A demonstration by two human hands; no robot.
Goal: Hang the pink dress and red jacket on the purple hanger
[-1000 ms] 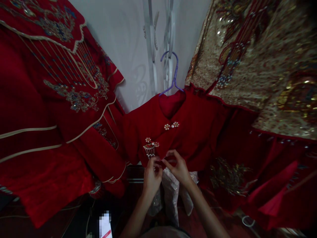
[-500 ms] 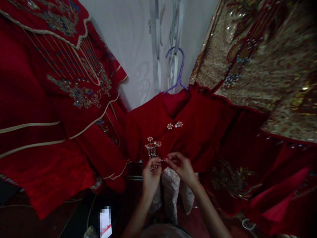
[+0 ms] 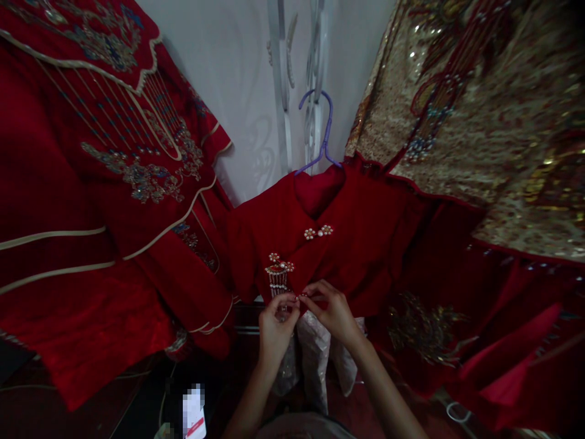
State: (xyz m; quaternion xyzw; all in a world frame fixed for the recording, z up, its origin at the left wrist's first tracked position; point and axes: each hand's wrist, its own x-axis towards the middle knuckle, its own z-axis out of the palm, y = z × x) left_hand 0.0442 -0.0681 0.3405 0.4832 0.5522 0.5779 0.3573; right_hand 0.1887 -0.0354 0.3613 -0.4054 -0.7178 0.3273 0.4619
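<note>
Red jacket [image 3: 365,244]: in your head view it hangs straight ahead on a purple hanger [image 3: 325,131], plain deep red, with the front flap crossed over.
Trim: a pearl flower clasp [image 3: 319,232] sits below the collar, and a beaded tassel ornament [image 3: 278,274] lower left.
Left hand [image 3: 274,329]: your fingertips pinch the jacket's lower front edge, just under the tassel.
Right hand [image 3: 336,311]: pinched on the same edge, fingertips meeting the left's.
Beside it: embroidered red robe [image 3: 91,183] left, gold sequinned garment [image 3: 479,122] right.
</note>
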